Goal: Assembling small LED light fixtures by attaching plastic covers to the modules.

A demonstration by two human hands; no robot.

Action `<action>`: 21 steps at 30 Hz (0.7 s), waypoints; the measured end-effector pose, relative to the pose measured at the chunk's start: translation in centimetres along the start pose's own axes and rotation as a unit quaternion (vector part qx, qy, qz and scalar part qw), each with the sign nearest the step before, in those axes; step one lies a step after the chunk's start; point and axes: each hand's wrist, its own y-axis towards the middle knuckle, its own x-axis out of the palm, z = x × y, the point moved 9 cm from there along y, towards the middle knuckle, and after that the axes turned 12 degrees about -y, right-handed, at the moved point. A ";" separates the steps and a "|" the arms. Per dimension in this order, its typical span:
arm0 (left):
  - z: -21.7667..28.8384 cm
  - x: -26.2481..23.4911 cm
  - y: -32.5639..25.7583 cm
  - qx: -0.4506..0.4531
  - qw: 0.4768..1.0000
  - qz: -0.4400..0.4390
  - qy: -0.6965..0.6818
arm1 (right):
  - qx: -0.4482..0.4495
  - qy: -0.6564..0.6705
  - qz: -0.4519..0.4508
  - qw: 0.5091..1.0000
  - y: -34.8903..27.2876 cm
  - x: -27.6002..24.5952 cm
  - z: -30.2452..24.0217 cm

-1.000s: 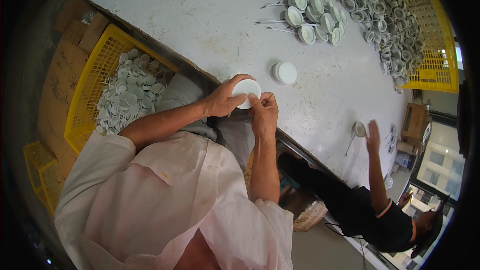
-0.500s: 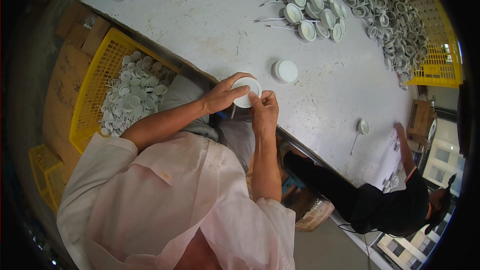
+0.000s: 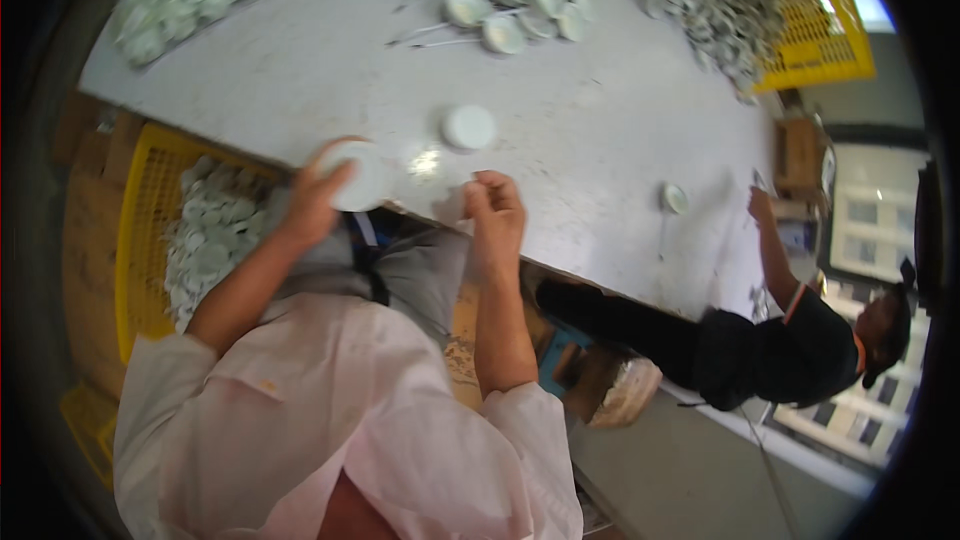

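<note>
My left hand [image 3: 318,202] grips a round white lamp part [image 3: 364,178] by its edge, just over the near edge of the table; motion blurs both. Apart from it, my right hand [image 3: 496,208] is above the same edge, thumb and fingers pinched together. Whether something small sits in that pinch I cannot make out. A little beyond my right hand, a white disc-shaped piece [image 3: 468,127] rests on the tabletop. Farther back lies a cluster of white cup-shaped lamp parts [image 3: 503,33] with wires trailing to the left.
Left of my lap, a yellow crate [image 3: 128,240] holds many small white parts [image 3: 210,245]. Bagged white parts [image 3: 190,0] lie far left on the table [image 3: 300,70]. A heap of rings [image 3: 715,25] spills beside another yellow crate [image 3: 815,50]. A co-worker [image 3: 770,345] reaches over the table's right.
My hands have separated: the left has carried the lamp part leftward, and the right has let go of it. The whole view has also shifted.
</note>
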 end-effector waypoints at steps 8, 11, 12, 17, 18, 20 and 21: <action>10.8 -19.6 -8.4 0.141 0.970 0.199 0.002 | -0.119 -0.598 0.495 0.618 3.1 -32.6 -2.8; 10.0 -26.8 -10.8 0.142 0.961 0.233 0.045 | 0.057 -0.639 0.475 0.602 4.9 -36.7 -0.6; 9.2 -29.6 -11.8 0.136 0.944 0.294 0.064 | 0.108 -0.647 0.434 0.617 5.6 -37.1 0.0; 5.4 -42.9 -17.6 0.033 0.882 0.439 0.168 | 0.162 -0.589 0.382 0.694 6.5 -37.9 2.4; 4.8 -45.5 -18.9 0.012 0.866 0.460 0.198 | 0.118 -0.587 0.401 0.694 6.1 -37.5 2.1; 4.1 -50.3 -21.9 -0.008 0.846 0.482 0.228 | 0.073 -0.582 0.416 0.695 5.6 -36.3 2.1; 4.1 -52.8 -23.9 -0.024 0.820 0.504 0.271 | 0.028 -0.539 0.423 0.728 5.4 -35.4 2.2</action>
